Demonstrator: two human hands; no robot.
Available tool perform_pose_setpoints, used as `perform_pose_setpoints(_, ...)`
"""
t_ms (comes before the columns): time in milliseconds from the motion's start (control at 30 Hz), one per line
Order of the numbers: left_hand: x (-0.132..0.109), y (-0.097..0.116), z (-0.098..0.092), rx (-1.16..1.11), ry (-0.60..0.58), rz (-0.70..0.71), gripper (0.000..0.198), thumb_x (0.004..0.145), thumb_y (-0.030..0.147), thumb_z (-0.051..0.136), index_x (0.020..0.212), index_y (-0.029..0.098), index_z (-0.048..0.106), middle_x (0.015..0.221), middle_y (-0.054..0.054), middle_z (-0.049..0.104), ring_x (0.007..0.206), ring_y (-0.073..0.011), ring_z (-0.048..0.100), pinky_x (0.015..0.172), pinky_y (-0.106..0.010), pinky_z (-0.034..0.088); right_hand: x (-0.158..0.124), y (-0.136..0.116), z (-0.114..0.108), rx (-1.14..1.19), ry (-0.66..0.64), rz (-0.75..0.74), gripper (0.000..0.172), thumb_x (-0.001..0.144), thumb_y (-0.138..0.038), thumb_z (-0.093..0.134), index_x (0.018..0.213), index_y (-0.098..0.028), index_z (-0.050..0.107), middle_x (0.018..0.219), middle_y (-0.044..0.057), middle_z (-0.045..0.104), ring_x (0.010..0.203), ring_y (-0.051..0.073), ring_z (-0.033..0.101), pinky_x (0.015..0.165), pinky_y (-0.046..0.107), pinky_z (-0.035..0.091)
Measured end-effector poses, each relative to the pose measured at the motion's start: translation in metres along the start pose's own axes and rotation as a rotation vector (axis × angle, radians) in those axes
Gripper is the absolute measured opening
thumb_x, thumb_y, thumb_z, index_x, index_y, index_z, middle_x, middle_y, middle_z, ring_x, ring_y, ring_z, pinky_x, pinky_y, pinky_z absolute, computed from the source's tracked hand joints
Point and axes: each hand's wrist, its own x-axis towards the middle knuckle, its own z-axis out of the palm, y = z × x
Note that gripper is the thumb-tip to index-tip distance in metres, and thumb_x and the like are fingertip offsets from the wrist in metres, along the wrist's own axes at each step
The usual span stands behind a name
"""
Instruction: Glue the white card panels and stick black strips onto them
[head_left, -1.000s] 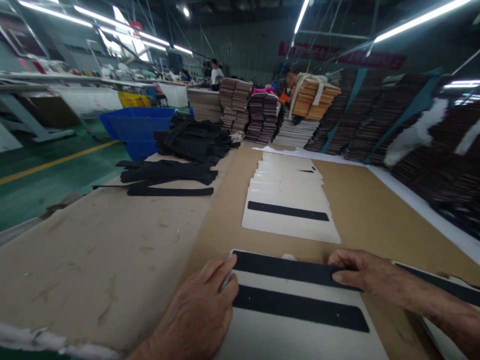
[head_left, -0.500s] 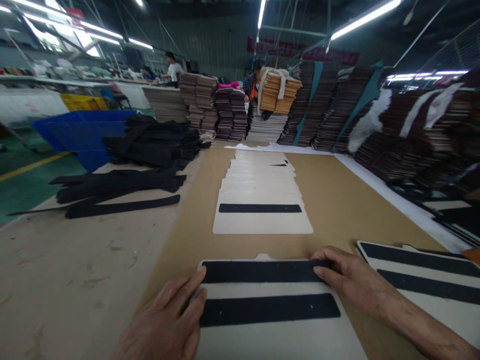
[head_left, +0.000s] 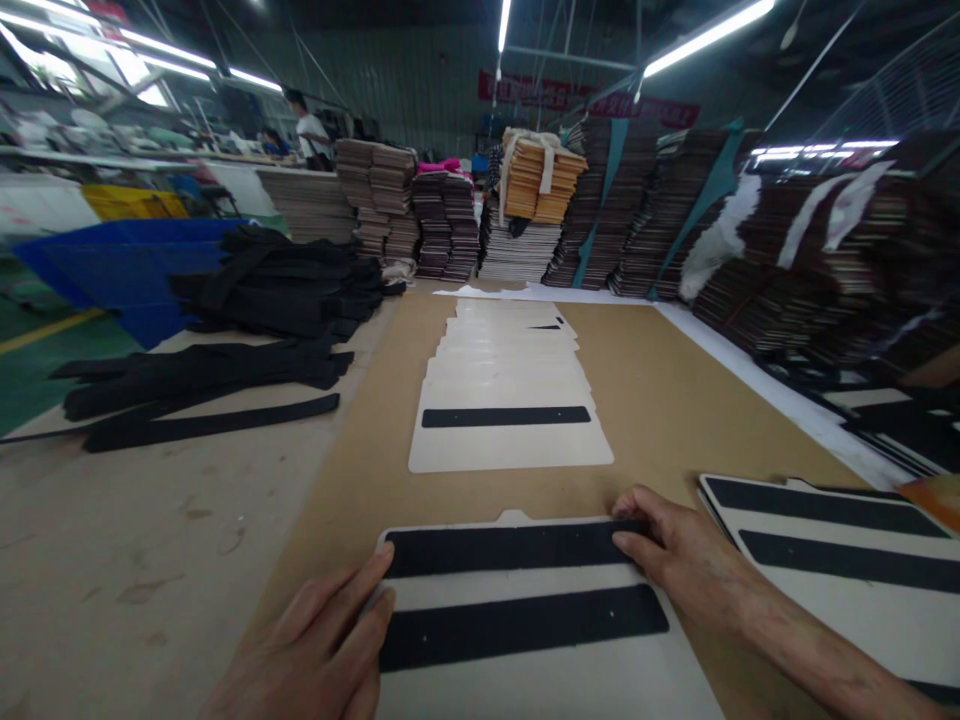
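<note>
A white panel (head_left: 540, 680) with a small tab on its far edge lies in front of me. It carries an upper black strip (head_left: 510, 548) along that edge and a lower black strip (head_left: 525, 625) below. My left hand (head_left: 322, 640) is closed at the panel's left edge, fingertips by the ends of the strips. At the far right corner, my right hand (head_left: 660, 545) pinches the edge, its thumb on the upper strip's end and its fingers partly hidden behind. Beyond, overlapping white panels (head_left: 510, 450) lie in a row, the nearest with one black strip (head_left: 506, 416).
Finished-looking panels with two black strips (head_left: 840, 555) lie to the right. Piles of loose black strips (head_left: 277, 285) lie at the left, beside a blue bin (head_left: 127, 265). Tall stacks of dark pieces (head_left: 645, 220) line the back. A person (head_left: 311, 135) stands far off.
The view has turned slightly right, so everything sits a little further left. Both hands keep the same places on the panel, and the strips look unchanged.
</note>
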Motion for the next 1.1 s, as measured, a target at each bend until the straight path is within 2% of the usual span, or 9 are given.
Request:
perform_pose_setpoints(367, 0.004, 0.003, -0.004, -0.021, 0.006, -0.041, 0.034, 0.081, 0.021, 0.05, 0.113, 0.019, 0.061, 0.136, -0.008, 0.056, 0.109, -0.0229, 0.058, 0.087, -0.035, 0.053, 0.009, 0.0, -0.002, -0.129, 0.0, 0.013, 0.006, 0.085, -0.017, 0.053, 0.086, -0.021, 0.048, 0.079, 0.0, 0.058, 0.075, 0.016, 0.054, 0.072, 0.031, 0.04)
perform_pose_setpoints(467, 0.011, 0.009, -0.012, -0.037, -0.01, -0.154, 0.035, 0.087, 0.023, 0.046, 0.119, 0.016, 0.058, 0.129, -0.007, 0.061, 0.109, -0.0217, 0.058, 0.089, -0.034, 0.052, 0.009, 0.0, -0.002, -0.239, 0.064, -0.068, 0.008, 0.084, -0.017, 0.056, 0.086, -0.019, 0.049, 0.092, 0.003, 0.058, 0.08, 0.017, 0.057, 0.075, 0.033, 0.042)
perform_pose_setpoints(533, 0.018, 0.014, -0.021, -0.025, -0.053, -0.196, 0.041, 0.091, 0.033, 0.046, 0.126, 0.014, 0.055, 0.123, -0.009, 0.065, 0.106, -0.0243, 0.06, 0.084, -0.036, 0.054, 0.005, -0.004, 0.001, -0.333, 0.057, -0.143, 0.009, 0.085, -0.011, 0.05, 0.089, -0.019, 0.051, 0.096, 0.004, 0.059, 0.08, 0.017, 0.06, 0.074, 0.033, 0.043)
perform_pose_setpoints(633, 0.039, 0.022, -0.039, 0.003, -0.2, -0.165, 0.066, 0.089, 0.062, 0.048, 0.136, 0.016, 0.051, 0.119, -0.016, 0.066, 0.102, -0.0316, 0.062, 0.079, -0.044, 0.056, -0.005, -0.021, 0.007, -0.573, -0.023, -0.24, 0.038, 0.078, 0.006, 0.036, 0.099, -0.018, 0.057, 0.097, 0.007, 0.063, 0.083, 0.021, 0.066, 0.069, 0.033, 0.045)
perform_pose_setpoints(700, 0.059, 0.027, -0.05, 0.028, -0.349, -0.148, 0.079, 0.082, 0.076, 0.048, 0.138, 0.021, 0.051, 0.109, -0.019, 0.068, 0.097, -0.0354, 0.064, 0.079, -0.05, 0.054, -0.013, -0.036, 0.013, -0.751, -0.055, -0.31, 0.06, 0.072, 0.01, 0.034, 0.12, -0.019, 0.056, 0.099, 0.01, 0.064, 0.084, 0.025, 0.068, 0.066, 0.034, 0.048)
perform_pose_setpoints(767, 0.08, 0.033, -0.058, 0.046, -0.487, -0.15, 0.086, 0.074, 0.083, 0.049, 0.137, 0.023, 0.053, 0.095, -0.018, 0.069, 0.091, -0.0364, 0.063, 0.081, -0.054, 0.051, -0.019, -0.048, 0.018, -0.888, -0.055, -0.395, 0.08, 0.073, 0.01, 0.035, 0.143, -0.026, 0.04, 0.098, 0.01, 0.065, 0.079, 0.026, 0.069, 0.061, 0.033, 0.049)
perform_pose_setpoints(833, 0.096, 0.038, -0.063, 0.047, -0.56, -0.155, 0.09, 0.07, 0.086, 0.049, 0.133, 0.022, 0.056, 0.087, -0.017, 0.068, 0.089, -0.0361, 0.063, 0.087, -0.057, 0.047, -0.024, -0.057, 0.024, -0.994, -0.035, -0.462, 0.086, 0.077, 0.007, 0.038, 0.152, -0.034, 0.026, 0.092, 0.01, 0.066, 0.073, 0.026, 0.068, 0.056, 0.032, 0.05)
perform_pose_setpoints(967, 0.1, 0.039, -0.059, 0.07, -0.513, -0.136, 0.09, 0.068, 0.086, 0.052, 0.126, 0.018, 0.064, 0.09, -0.018, 0.068, 0.094, -0.0378, 0.062, 0.097, -0.065, 0.039, -0.026, -0.058, 0.031, -1.036, -0.002, -0.476, 0.082, 0.078, 0.004, 0.043, 0.149, -0.035, 0.033, 0.091, 0.013, 0.064, 0.074, 0.028, 0.067, 0.053, 0.032, 0.051)
perform_pose_setpoints(1100, 0.076, 0.029, -0.042, 0.132, -0.37, -0.066, 0.083, 0.074, 0.081, 0.052, 0.117, 0.012, 0.068, 0.094, -0.02, 0.069, 0.094, -0.0382, 0.062, 0.094, -0.067, 0.04, -0.027, -0.043, 0.028, -0.93, 0.032, -0.424, 0.074, 0.078, 0.002, 0.042, 0.145, -0.027, 0.042, 0.102, 0.016, 0.062, 0.081, 0.029, 0.065, 0.055, 0.037, 0.055)
